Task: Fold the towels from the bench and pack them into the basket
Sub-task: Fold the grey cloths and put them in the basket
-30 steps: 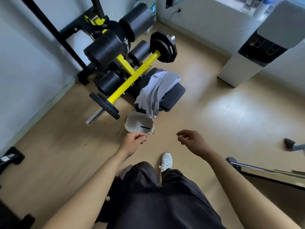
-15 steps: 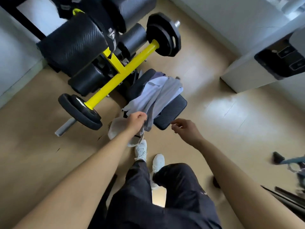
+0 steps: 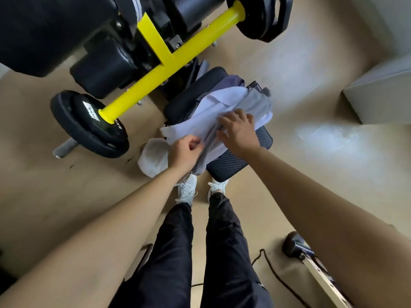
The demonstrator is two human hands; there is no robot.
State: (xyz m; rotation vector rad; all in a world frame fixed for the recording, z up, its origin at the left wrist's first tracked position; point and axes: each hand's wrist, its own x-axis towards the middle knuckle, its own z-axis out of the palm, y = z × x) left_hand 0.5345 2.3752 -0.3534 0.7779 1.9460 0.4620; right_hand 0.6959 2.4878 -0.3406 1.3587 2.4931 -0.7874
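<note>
At far left on the tan floor (image 3: 40,196), a black weight plate (image 3: 89,123) sits on the end of a yellow bar (image 3: 160,74) that runs up and to the right to a second plate (image 3: 264,16) at the top edge. Black padded rollers (image 3: 44,34) and frame parts crowd the space above that bar. Just right of the near plate, a whitish basket (image 3: 153,157) stands on the floor, close beside the bench — the left forearm crosses over its near edge.

The left hand (image 3: 185,150) has its fingers curled in, pinching the lower edge of the pale towels (image 3: 206,114), which lie heaped across the black ribbed bench pad (image 3: 229,165) and hang off its left side toward the basket. The right hand (image 3: 239,132) lies on the pile with fingers spread and bent; whether they grip any cloth I cannot tell. A darker grey-purple cloth (image 3: 231,82) shows beneath the pale layers at the far end of the pad.

Below the bench, two white shoes (image 3: 188,190) and dark trousers (image 3: 175,252) stand right against the pad's near corner. Further right — past the right forearm — a black cord (image 3: 273,270) snakes over the floor beside a dark knob (image 3: 293,244) on a pale bar, and a white cabinet corner (image 3: 378,94) juts in at the right edge.
</note>
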